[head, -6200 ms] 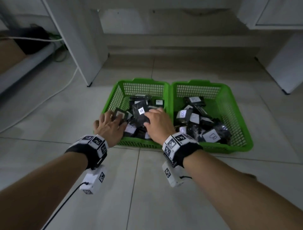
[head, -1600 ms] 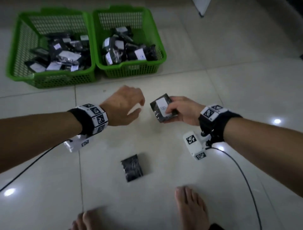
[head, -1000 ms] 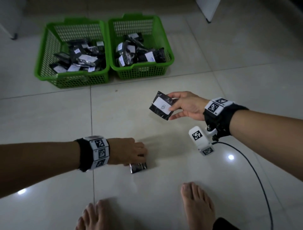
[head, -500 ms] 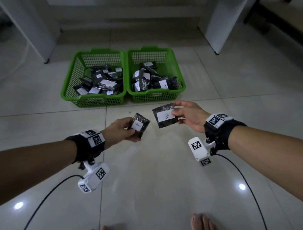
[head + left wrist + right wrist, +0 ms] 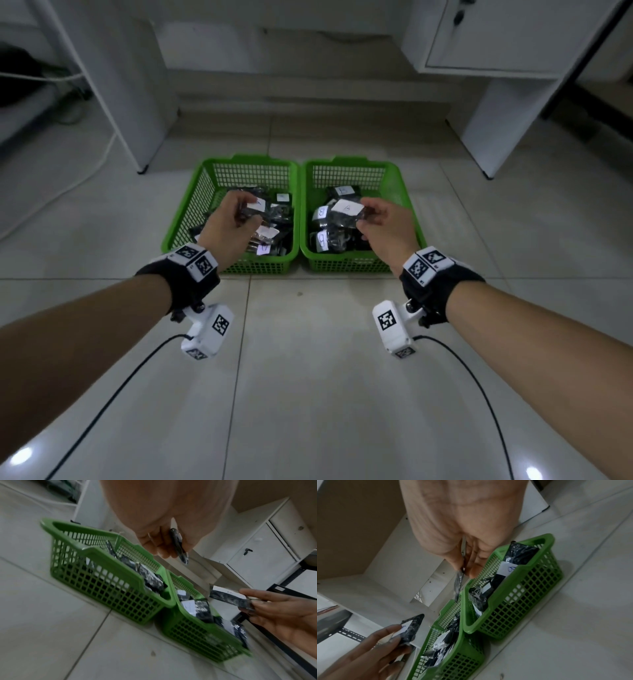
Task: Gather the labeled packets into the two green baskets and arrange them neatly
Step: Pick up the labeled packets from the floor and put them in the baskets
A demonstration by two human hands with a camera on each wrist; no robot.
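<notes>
Two green baskets stand side by side on the tiled floor, both holding several black packets with white labels. My left hand [image 5: 245, 209] hovers over the left basket [image 5: 178, 230] and pinches a labeled black packet [image 5: 254, 207], seen edge-on in the left wrist view [image 5: 178, 546]. My right hand [image 5: 363, 215] hangs above the right basket [image 5: 409, 209], its fingers pinching another labeled packet [image 5: 343, 214] by one edge. That packet hangs edge-on in the right wrist view [image 5: 458, 584]. Both packets are in the air, above the piles.
White cabinet legs [image 5: 137, 102] stand behind the baskets at left, and a white cabinet [image 5: 493, 113] stands at right. A white cable [image 5: 68, 185] trails along the floor at far left. Black wrist-camera cables [image 5: 479, 387] hang beneath both forearms.
My left hand picked a packet up from the floor. Both hands then carried their packets forward from over the bare tiles to above the two baskets.
</notes>
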